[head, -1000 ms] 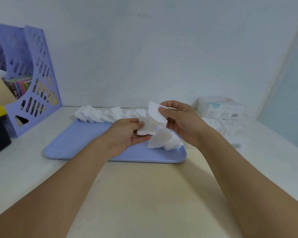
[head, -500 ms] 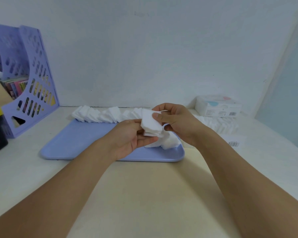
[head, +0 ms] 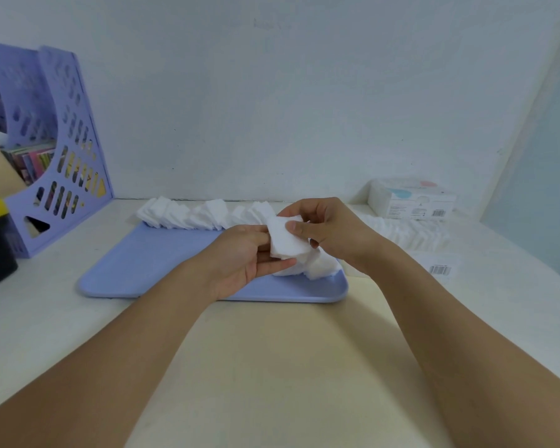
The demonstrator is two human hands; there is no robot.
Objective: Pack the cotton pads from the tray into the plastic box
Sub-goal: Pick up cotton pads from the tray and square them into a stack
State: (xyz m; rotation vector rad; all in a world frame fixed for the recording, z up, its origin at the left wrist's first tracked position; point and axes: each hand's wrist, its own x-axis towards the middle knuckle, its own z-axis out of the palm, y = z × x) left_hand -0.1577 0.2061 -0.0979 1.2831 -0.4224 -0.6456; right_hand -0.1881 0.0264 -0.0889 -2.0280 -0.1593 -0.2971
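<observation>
Pale worktop [head: 272, 367], blue tray [head: 162, 270]: left hand [head: 240, 260] and right hand [head: 330, 234] both pinching cotton pads [head: 285, 242]; best squared before boxing.

Both hands, left [head: 246, 253] and right [head: 328, 232], meet fingertip to fingertip, fingers curled, pinching.

No legible text, brand or number is resolved in the frame. A barcode is printed on the front face of the white box [head: 413, 200] at the right of the frame, beside small print too blurred to be read. A second barcode is carried on a label [head: 440, 270] lying flat on the table [head: 272, 367] at the right, below the box; its digits cannot be read. The spines of the books [head: 34, 161] in the purple file rack [head: 63, 150] at the upper left are too blurred for any title.
</observation>
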